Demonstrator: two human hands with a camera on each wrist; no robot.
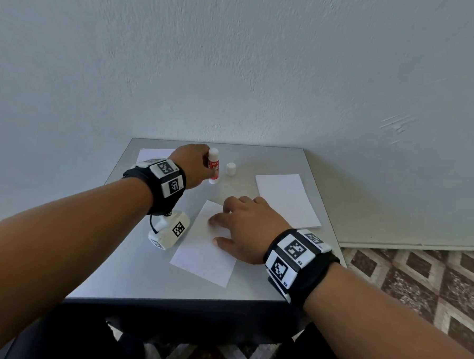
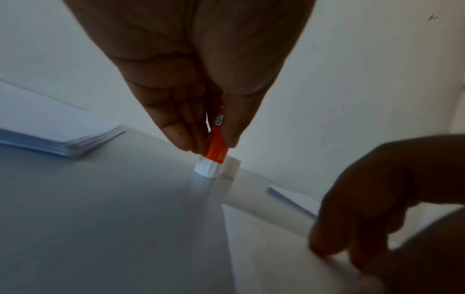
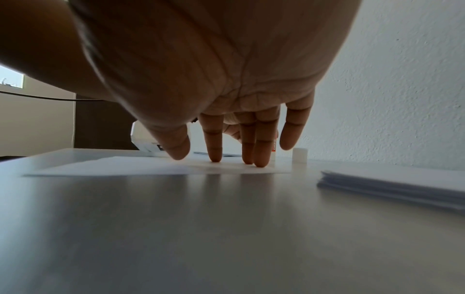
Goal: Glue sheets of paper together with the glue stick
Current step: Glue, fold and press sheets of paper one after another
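Observation:
An orange-and-white glue stick (image 1: 213,166) stands upright on the grey table (image 1: 132,272), near the back. My left hand (image 1: 201,166) pinches its barrel between thumb and fingers; in the left wrist view the left hand (image 2: 208,139) holds the glue stick (image 2: 216,148) with its white base on the table. The stick's white cap (image 1: 231,169) stands apart just to the right. A single white sheet (image 1: 199,257) lies mid-table. My right hand (image 1: 221,229) presses on it with straight, spread fingers (image 3: 260,157).
A stack of white paper (image 1: 287,198) lies at the right, and another stack (image 1: 153,152) at the back left. A white marker-tagged device (image 1: 170,232) sits left of the sheet. The wall is close behind the table. Patterned floor shows beyond the right edge.

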